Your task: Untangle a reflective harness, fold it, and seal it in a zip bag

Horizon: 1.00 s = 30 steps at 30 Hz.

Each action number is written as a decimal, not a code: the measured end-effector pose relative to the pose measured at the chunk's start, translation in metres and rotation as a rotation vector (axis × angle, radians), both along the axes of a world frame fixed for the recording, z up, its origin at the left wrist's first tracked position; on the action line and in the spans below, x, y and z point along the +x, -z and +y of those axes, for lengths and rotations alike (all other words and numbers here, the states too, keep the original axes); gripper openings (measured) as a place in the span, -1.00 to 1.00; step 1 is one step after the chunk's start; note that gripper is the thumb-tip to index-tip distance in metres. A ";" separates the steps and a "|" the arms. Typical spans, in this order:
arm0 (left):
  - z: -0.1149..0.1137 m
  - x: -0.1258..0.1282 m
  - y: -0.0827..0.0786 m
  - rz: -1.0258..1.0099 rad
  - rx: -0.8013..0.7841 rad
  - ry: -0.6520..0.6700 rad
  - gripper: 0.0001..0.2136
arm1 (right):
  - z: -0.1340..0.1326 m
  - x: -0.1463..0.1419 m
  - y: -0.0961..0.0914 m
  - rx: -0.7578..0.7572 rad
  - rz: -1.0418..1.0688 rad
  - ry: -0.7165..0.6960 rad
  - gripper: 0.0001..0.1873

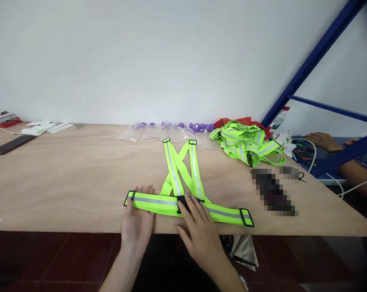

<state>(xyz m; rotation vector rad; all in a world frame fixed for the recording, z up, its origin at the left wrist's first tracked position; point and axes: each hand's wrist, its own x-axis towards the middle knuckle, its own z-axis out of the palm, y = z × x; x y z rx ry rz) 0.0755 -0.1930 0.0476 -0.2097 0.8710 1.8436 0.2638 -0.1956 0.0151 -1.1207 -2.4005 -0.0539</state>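
Head view: pinching one end of the green harness (pixel 196 170), spread by the near edge of the table (pixel 80 182), with the left hand (pixel 137 225), seemingly for steadying; resting the right hand (pixel 201 231), unclenched, over the black centre piece (pixel 181 200), probably for flattening.

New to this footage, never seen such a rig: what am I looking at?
No machine here: these are a person's bare hands. The single picture comes from a camera worn on their head, looking forward and down. On the wooden-looking table lies a green reflective strap harness. The left hand holds one end near its buckle; the right hand rests over the black centre piece. Behind are purple items and a green strap pile.
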 end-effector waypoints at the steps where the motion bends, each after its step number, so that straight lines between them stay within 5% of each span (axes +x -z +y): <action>1: -0.002 -0.002 0.000 -0.010 -0.002 0.012 -0.70 | 0.001 0.000 0.002 -0.011 -0.007 0.001 -0.45; 14: -0.007 0.001 -0.014 -0.012 -0.081 0.001 -0.65 | 0.014 0.009 0.007 0.006 0.214 0.001 -0.68; 20: -0.001 0.008 -0.012 0.210 -0.071 -0.057 -0.77 | 0.014 0.009 -0.002 0.007 0.246 -0.036 -0.75; 30: 0.016 0.008 -0.004 0.238 0.045 -0.052 -0.82 | 0.014 0.011 0.000 -0.008 -0.035 -0.119 -0.68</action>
